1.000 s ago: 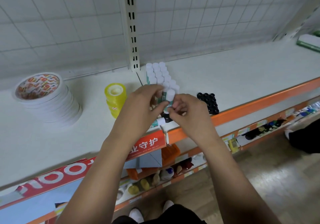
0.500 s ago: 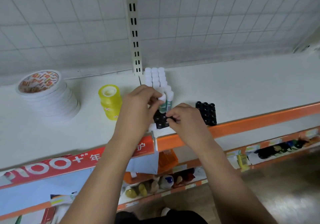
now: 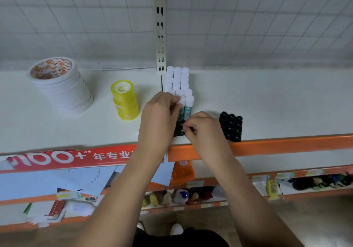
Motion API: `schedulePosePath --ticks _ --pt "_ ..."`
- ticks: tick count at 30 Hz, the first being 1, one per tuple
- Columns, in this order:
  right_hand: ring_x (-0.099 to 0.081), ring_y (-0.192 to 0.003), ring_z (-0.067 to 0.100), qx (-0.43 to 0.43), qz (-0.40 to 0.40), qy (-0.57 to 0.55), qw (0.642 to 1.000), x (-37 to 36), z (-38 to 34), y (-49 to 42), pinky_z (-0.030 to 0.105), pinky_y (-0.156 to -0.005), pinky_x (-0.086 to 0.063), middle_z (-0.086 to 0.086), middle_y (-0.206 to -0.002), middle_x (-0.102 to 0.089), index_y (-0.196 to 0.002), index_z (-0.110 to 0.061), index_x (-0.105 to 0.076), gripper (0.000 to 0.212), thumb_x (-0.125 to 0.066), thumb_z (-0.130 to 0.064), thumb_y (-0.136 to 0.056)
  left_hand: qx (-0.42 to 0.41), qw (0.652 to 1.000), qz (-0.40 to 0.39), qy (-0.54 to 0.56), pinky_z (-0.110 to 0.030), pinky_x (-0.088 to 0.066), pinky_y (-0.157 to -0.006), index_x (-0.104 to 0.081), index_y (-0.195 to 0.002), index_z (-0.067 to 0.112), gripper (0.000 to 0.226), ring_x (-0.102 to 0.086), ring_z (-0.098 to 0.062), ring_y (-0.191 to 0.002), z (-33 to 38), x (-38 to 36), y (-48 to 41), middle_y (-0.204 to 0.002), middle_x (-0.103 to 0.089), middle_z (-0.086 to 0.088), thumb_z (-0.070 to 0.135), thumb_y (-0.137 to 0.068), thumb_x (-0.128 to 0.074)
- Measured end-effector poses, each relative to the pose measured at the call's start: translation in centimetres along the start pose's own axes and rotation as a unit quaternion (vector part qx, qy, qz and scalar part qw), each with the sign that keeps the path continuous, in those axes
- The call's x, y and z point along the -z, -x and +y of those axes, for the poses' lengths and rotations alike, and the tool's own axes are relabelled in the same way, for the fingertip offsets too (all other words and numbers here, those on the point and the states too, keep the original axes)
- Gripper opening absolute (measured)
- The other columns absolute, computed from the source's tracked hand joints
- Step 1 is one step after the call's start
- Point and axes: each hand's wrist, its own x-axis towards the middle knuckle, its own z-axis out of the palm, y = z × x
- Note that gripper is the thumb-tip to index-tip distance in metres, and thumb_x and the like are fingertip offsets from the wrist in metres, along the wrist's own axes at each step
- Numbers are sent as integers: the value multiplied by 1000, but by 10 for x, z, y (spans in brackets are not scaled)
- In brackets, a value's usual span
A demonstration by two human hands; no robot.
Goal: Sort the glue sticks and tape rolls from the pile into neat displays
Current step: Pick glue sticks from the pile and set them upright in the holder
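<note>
Peeking out at the bottom edge are two white shoe toes (image 3: 176,228) on a brown wood-patterned floor (image 3: 315,218). Above them, orange-edged lower shelves (image 3: 191,206) carry small goods too blurred to name. A red paper banner (image 3: 72,158) on the front of the white metal shelf (image 3: 277,103) reads "100+** 年专业", its end hidden by the left forearm.

Both hands work close together at the shelf's front. The left hand (image 3: 158,116) curls its fingers round a white-capped glue stick with a teal label (image 3: 181,103), which stands at the front of a block of white-capped glue sticks (image 3: 177,78); the label print is unreadable. The right hand (image 3: 204,130) pinches thumb and fingertips at a smaller group of black-capped sticks (image 3: 178,130) between the two hands; which piece it holds I cannot tell. Just beside it stands a square block of black-capped sticks (image 3: 231,128).

Left of the hands stands a stack of yellow translucent tape rolls (image 3: 125,101), then a leaning stack of wide white tape rolls (image 3: 61,86) with a colourful top label too blurred to read. Behind rise a slotted cream upright (image 3: 160,27) and a white wire-grid back panel (image 3: 248,27).
</note>
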Motion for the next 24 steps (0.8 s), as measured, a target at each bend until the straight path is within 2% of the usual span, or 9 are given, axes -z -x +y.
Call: schedulePosePath --ticks 5,8,12,15,17,21,24 --pt "-62 -87 13 6 -7 -1 1000 1 2 -2 26 -84 -51 5 -97 -65 -91 -11 -76 14 -64 -6 -88 12 1000 24 -1 -40 -53 -72 -70 -94 5 9 -66 -24 -81 5 0 7 -91 -69 -8 12 -88 -69" --pt "-62 -85 12 7 -5 -13 1000 2 3 -2 28 -83 -54 3 -98 -64 -94 -12 -75 13 -66 -7 -88 35 999 5 -16 -37 -53 -72 -70 -93 10 10 -67 -17 -78 8 8 5 -89 -71 -2 14 -85 -72" --pt "-58 -89 9 8 4 4 1000 3 4 0 20 -81 -49 -3 -100 -64 -99 -17 -74 14 -68 -14 -87 80 992 -72 -65 -33 -51 -63 -61 -88 17 16 -65 -15 -72 -3 30 7 -83 -67 3 15 -80 -75" --pt "-57 -91 8 9 17 0 1000 2 1 2 17 -79 -45 -7 -100 -63 -100 -20 -73 14 -68 -17 -87 51 967 -200 -151 -32 -47 -68 -66 -91 24 13 -62 -15 -88 -14 49 13 -96 -65 6 22 -81 -74" --pt "-57 -91 8 11 17 -9 1000 -1 -4 3 17 -78 -45 -8 -99 -62 -99 -20 -73 13 -68 -19 -87 45 952 -243 -181 -34 -49 -75 -70 -102 26 19 -60 -16 -97 -16 54 16 -106 -65 7 27 -83 -72" --pt "-58 -91 9 19 -1 2 1000 -7 -13 7 23 -77 -51 -8 -99 -64 -101 -20 -73 15 -68 -22 -87 38 945 -263 -189 -37 -51 -79 -70 -108 28 22 -61 -18 -98 -15 53 16 -109 -66 6 24 -87 -67" --pt "-58 -92 9 22 -7 12 1000 -9 -15 7 21 -76 -49 -6 -100 -65 -103 -19 -74 16 -67 -22 -88 30 951 -251 -178 -38 -51 -77 -71 -105 28 19 -61 -18 -95 -14 53 15 -104 -66 6 23 -87 -67"
